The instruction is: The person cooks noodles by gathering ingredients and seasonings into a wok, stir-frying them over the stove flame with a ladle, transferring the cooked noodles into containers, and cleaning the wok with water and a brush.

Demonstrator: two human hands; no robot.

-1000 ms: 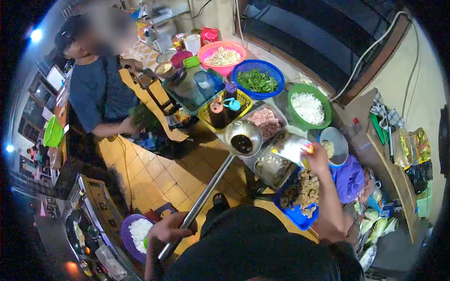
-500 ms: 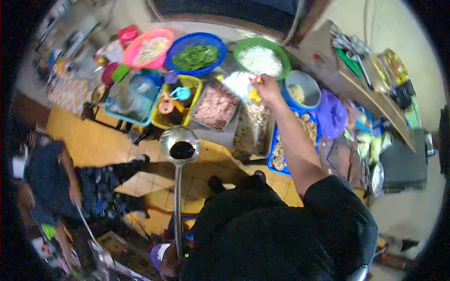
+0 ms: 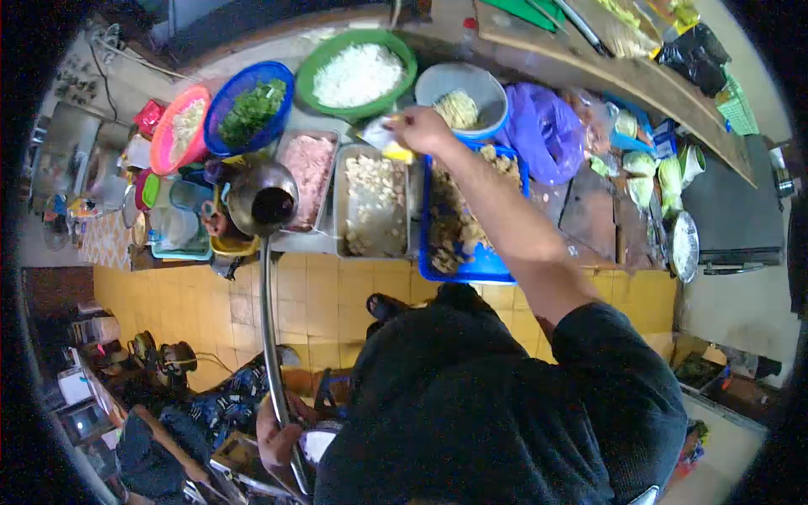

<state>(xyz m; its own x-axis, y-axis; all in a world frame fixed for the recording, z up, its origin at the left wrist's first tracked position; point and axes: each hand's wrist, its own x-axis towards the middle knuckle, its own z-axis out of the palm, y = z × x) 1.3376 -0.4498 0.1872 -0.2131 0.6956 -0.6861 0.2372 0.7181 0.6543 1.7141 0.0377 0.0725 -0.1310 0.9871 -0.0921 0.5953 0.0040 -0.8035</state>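
Note:
My left hand is wrapped round the long metal handle of a ladle. Dark liquid lies in the ladle's bowl, which is level with the yellow container and the tray of pink minced meat. On the other side, my right hand is closed on a small white-and-yellow packet. It is above the far end of a metal tray of chopped pale pieces, close to the green basin of white shreds. The packet's contents are hidden.
A blue tray of brownish pieces lies under my right forearm. Along the counter stand a blue basin of greens, a pink basin, a bowl of noodles and a purple bag. Another person is at lower left.
My view has turned, so the counter's things appear further left. The ladle has gone from above the floor to over the counter's left part. My right hand still grips the packet.

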